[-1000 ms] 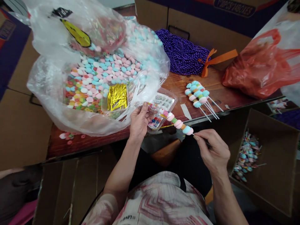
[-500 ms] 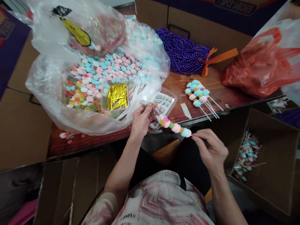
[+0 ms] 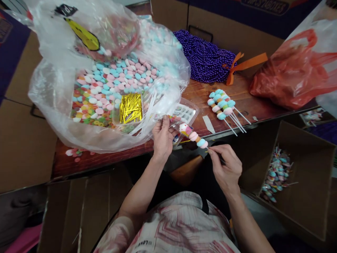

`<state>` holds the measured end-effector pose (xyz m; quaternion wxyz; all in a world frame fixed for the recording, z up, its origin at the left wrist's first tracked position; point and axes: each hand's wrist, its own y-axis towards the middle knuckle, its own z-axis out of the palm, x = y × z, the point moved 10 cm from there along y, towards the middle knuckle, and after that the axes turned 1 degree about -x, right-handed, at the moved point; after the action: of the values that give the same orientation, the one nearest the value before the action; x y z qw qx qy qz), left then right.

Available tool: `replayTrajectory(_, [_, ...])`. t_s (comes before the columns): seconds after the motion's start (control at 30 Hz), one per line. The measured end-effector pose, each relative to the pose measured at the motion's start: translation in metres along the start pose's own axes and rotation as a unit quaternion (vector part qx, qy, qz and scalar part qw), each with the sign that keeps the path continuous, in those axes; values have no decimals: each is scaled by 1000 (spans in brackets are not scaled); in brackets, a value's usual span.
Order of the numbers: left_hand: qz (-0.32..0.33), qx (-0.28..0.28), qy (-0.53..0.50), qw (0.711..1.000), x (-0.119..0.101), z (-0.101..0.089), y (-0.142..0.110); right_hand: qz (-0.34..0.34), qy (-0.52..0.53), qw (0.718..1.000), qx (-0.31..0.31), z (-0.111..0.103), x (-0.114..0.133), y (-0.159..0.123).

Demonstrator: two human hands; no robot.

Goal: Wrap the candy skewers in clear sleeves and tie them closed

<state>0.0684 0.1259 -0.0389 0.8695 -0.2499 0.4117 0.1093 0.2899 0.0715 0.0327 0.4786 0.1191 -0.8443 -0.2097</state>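
Observation:
A candy skewer (image 3: 196,136) of pink, blue and white marshmallow discs hangs over the table's front edge. My right hand (image 3: 225,168) pinches its white stick just below the lowest disc. My left hand (image 3: 162,137) is closed on a clear wrapper sleeve (image 3: 177,123) at the skewer's upper end. The top discs sit inside the sleeve. Behind my left hand lies a clear plastic tray (image 3: 187,112) with printed stickers.
A big clear bag (image 3: 52,88) of loose candy discs, with gold twist ties (image 3: 131,107) and white sticks, fills the table's left. Finished skewers (image 3: 222,105), purple bead strands (image 3: 206,58) and a red bag (image 3: 292,75) lie right. A cardboard box (image 3: 313,154) holds wrapped skewers.
My right hand has pushed the skewer up and to the left, further into the sleeve held by my left hand. Fewer discs show outside the sleeve.

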Motion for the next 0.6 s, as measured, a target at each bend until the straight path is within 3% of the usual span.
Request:
replayTrajectory(0.2, [-13,26,12,1000,4,5,-1,19,15,1000,-12,0,-4,-2])
replayTrajectory(0.4, [-23,55,34,998,6,11,-6,66,45,997,22,14,-19,-2])
replayTrajectory(0.6, [-27,81,46,995,8,18,-14,38,29,999,22,19,-13,0])
